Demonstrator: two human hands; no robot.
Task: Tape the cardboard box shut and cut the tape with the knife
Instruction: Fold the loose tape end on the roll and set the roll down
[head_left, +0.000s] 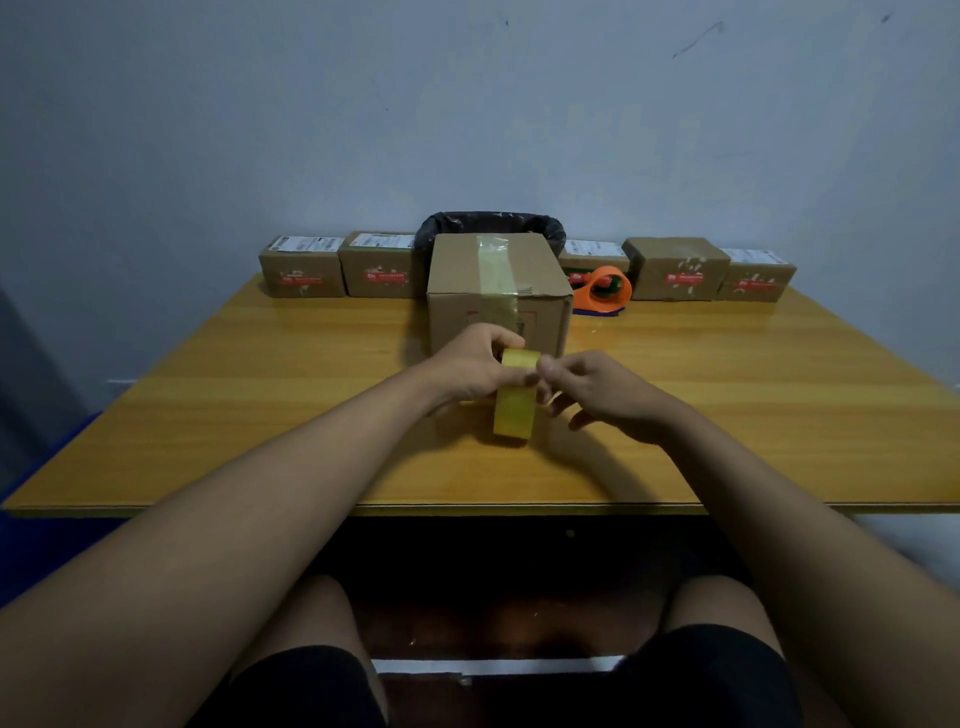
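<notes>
Before the cardboard box (498, 291), left hand (470, 366) grasping tape roll (514, 395), right hand (602, 389) pinching its edge

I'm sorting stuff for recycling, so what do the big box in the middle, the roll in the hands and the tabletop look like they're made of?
Big box: plain brown cardboard, matte, with a glossy yellowish tape strip along its top. Roll: translucent yellow plastic-looking tape with a slight sheen; its core is hidden. Tabletop: wood or wood-look laminate, smooth, with light grain streaks; which of the two cannot be told.

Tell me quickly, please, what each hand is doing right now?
Left hand: closed, holding the yellow tape roll.
Right hand: fingertips pinched at the roll's top edge.
</notes>
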